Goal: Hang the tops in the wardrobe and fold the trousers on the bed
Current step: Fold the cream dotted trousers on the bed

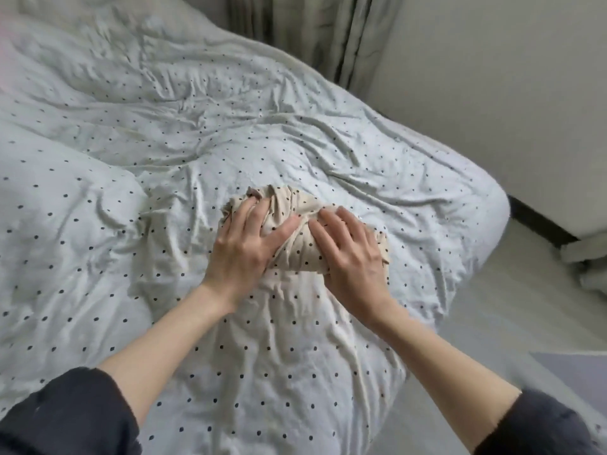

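Note:
A beige garment with small dark dots point(297, 247), bunched into a compact bundle, lies on the bed point(197, 142) near its foot. My left hand point(244, 246) lies on the bundle's left part, fingers spread and their tips pressed into the cloth. My right hand point(353, 254) lies flat on its right part, fingers straight. Both hands cover much of the bundle, so I cannot tell whether it is trousers or a top.
The bed carries a crumpled pale duvet with black dots. Grey curtains point(315, 34) hang behind the bed and a white wall point(492, 77) runs along the right. Pale floor point(525, 307) shows at the right, with a white object point(588, 257) at the edge.

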Motion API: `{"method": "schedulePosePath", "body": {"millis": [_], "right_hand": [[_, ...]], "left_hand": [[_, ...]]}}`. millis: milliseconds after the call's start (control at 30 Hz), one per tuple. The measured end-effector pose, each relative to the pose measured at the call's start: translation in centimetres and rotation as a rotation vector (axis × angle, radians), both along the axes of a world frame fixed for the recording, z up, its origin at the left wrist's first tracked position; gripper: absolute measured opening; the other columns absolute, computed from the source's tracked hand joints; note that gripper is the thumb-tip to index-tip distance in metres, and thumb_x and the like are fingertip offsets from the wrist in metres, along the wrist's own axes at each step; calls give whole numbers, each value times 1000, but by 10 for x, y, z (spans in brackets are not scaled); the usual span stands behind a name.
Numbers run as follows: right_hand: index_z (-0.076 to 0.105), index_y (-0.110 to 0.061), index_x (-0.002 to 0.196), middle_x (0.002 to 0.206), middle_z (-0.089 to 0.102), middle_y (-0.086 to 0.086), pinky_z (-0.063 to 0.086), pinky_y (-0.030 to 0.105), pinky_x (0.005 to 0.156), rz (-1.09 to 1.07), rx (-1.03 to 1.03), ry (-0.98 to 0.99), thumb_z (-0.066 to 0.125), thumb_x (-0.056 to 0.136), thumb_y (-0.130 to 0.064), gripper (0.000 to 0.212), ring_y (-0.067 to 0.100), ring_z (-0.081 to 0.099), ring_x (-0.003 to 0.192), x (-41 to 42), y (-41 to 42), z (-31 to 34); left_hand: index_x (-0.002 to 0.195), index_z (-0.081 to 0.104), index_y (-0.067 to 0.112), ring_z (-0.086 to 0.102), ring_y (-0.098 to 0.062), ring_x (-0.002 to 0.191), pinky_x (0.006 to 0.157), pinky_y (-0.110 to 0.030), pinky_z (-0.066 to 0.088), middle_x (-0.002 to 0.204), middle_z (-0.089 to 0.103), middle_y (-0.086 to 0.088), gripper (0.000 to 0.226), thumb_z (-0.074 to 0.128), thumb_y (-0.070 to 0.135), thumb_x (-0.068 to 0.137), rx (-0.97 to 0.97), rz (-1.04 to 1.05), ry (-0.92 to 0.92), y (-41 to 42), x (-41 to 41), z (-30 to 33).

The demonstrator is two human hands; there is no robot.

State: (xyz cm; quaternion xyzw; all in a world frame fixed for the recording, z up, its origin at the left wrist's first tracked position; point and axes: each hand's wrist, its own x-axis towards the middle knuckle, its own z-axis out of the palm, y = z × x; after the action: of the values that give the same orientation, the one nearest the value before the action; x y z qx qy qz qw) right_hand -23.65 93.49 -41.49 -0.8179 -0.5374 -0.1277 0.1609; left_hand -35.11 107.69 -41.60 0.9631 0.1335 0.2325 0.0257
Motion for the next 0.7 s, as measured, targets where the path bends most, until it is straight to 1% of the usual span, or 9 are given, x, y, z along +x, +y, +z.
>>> {"method": "schedulePosePath", "body": {"millis": [100,167,267,333,400,500,567,633,700], "right_hand": [[67,-5,114,121,63,16,50,52,85,-67,104,-142,61,75,4,40,39,57,114,36,-45,60],[67,-6,115,122,62,16,49,53,87,-134,120,-210,60,77,2,40,39,56,116,58,-82,100],[69,-6,111,119,64,15,48,53,87,-215,189,-344,53,81,0,34,39,57,114,90,-152,158],[70,-7,109,117,65,15,49,53,85,-289,205,-460,53,82,-1,32,38,59,111,114,-218,205],[71,-8,107,115,66,15,50,53,84,-313,174,-547,52,82,-1,32,38,61,108,131,-244,227],[72,-9,105,113,67,14,52,51,82,-475,154,-693,53,83,-2,30,36,62,106,152,-337,281],[70,-11,108,113,68,13,53,49,80,-570,144,-807,60,83,-5,28,34,63,106,167,-393,311],[59,-14,114,113,68,11,54,48,80,-661,122,-898,71,79,-11,38,33,63,107,177,-443,338],[48,-16,116,115,67,10,53,49,85,-751,63,-977,71,78,-11,45,32,62,109,181,-495,359]], "left_hand": [[130,40,22,59,-45,105,79,-52,55,114,60,-31,52,45,-8,88,48,-88,-143,-33,44,54],[129,41,22,57,-46,108,80,-52,54,115,59,-31,60,62,-7,81,60,-162,-241,-61,79,91],[127,44,22,53,-47,112,80,-52,53,118,55,-30,72,73,-8,69,-20,-272,-314,-122,126,140],[125,46,22,53,-46,112,76,-50,54,118,55,-29,74,77,-7,64,-70,-400,-375,-180,165,180],[124,47,21,55,-46,109,71,-49,55,117,55,-29,76,79,-6,60,-101,-407,-404,-205,186,201],[125,46,21,55,-46,109,66,-49,56,120,53,-25,80,78,-8,57,-57,-603,-464,-287,239,254],[125,45,21,55,-46,110,64,-49,55,121,54,-25,79,76,-10,58,-30,-707,-521,-339,271,286],[125,44,22,55,-46,110,64,-50,55,119,57,-27,77,75,-9,62,-23,-789,-587,-388,299,315],[126,44,22,55,-45,111,67,-51,55,118,58,-27,74,75,-6,65,-29,-872,-647,-443,321,339]]}}
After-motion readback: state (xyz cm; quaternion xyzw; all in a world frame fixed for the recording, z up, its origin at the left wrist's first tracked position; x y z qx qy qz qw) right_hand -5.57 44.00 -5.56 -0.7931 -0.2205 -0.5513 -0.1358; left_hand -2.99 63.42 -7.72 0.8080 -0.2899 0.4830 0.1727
